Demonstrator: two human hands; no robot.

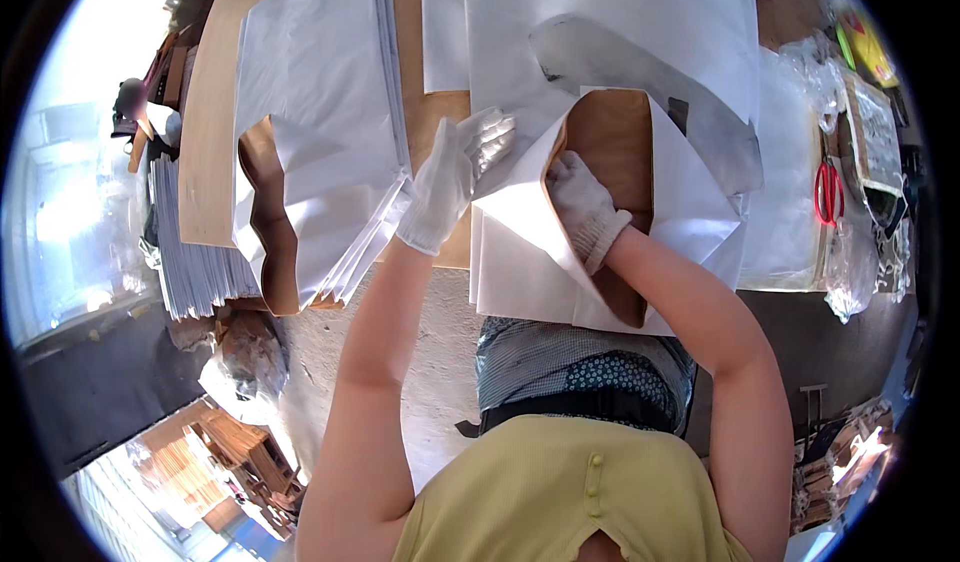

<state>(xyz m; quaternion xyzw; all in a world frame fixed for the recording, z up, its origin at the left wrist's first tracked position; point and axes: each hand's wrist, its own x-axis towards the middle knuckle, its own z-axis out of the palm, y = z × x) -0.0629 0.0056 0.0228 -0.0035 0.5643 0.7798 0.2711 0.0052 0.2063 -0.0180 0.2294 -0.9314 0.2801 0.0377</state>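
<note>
I see the white paper bag point(628, 152) at the table's point(408, 22) near edge, long axis running away, brown mouth upward; left hand's point(452, 177) fingers extended, right hand's point(583, 205), inside, I can't tell.

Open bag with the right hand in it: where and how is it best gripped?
Probably pinch the bag at the left rim of its mouth, coming from the left. That thin edge stands away from the brown back wall, and the left hand is open on that side; the right hand occupies the mouth.
</note>
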